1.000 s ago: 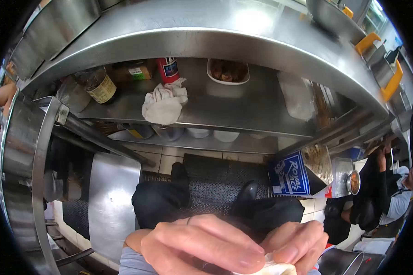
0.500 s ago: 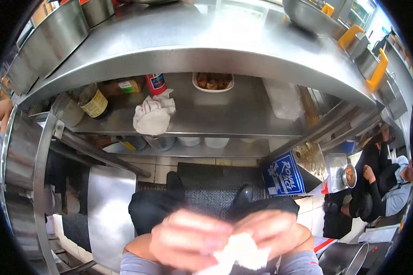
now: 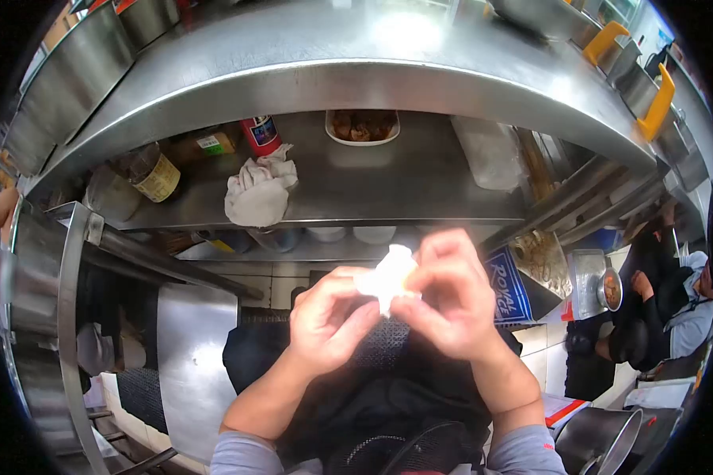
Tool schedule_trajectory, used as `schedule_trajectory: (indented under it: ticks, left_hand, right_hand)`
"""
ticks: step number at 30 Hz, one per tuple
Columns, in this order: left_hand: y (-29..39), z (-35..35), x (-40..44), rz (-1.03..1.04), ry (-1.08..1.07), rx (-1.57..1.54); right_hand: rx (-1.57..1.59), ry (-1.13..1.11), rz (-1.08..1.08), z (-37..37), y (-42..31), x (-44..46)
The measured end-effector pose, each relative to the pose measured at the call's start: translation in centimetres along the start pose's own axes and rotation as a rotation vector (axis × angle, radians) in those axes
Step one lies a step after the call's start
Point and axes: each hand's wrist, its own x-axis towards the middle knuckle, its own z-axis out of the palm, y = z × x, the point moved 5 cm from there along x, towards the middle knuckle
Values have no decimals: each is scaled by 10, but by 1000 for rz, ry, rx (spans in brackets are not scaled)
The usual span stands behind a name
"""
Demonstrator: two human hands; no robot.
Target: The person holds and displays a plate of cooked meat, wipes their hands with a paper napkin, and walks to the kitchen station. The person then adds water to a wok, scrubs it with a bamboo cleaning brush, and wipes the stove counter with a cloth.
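A small crumpled white piece, overexposed so that its texture is hard to tell, is held up between both hands over my lap. My left hand pinches its left side between thumb and fingers. On the other side my right hand has thumb and fingertips closed on its right edge. Beyond the hands, a white cloth lies bunched at the shelf's front edge, beside a red container. Further right on the shelf is a white dish of brown food.
A steel counter spans the front above the shelf. Steel pots stand upper left. A blue box is on the floor at right, near a steel bowl of food. A co-worker is at far right.
Both hands have moved up and away from my body with the white piece, and my forearms now show. The view has shifted slightly.
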Motion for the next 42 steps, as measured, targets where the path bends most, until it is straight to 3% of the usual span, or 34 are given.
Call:
schedule_trajectory:
  ticks: [3, 7, 10, 13, 17, 21, 23, 27, 29, 30, 37, 42]
  left_hand:
    - [-11, 7, 3, -218, 37, -208]
    - [-30, -3, -1, -224, 28, -159]
    - [-42, -5, -5, -365, -13, -80]
    - [-50, -5, -3, -262, 14, 108]
    - [-64, 1, -13, -409, 76, -165]
    - [-64, -2, -13, -380, 118, -127]
    - [-66, -7, -14, -363, 137, -89]
    - [-65, -28, -8, -387, 232, -106]
    - [-71, -35, -11, -414, 205, -72]
    - [-71, -35, -10, -441, 171, -40]
    - [-81, -25, -15, -473, 140, 32]
    - [-89, -38, -17, -529, 101, 321]
  right_hand:
    - [147, -11, 152, 4, 23, -3]
    - [193, -41, 206, 11, 34, -6]
    - [261, -74, 411, 17, 51, -17]
    - [301, -60, 446, 25, 68, -27]
    - [333, -31, 495, 34, 82, -38]
    - [353, -21, 521, 36, 86, -38]
    - [502, -38, 766, 45, 89, -45]
    - [622, -56, 673, 57, 82, -41]
    - [-54, -153, 234, 49, 61, -29]
    - [-162, -154, 187, 46, 59, -26]
    - [-326, -195, 128, 45, 67, -32]
    - [-526, -233, -7, 55, 62, -39]
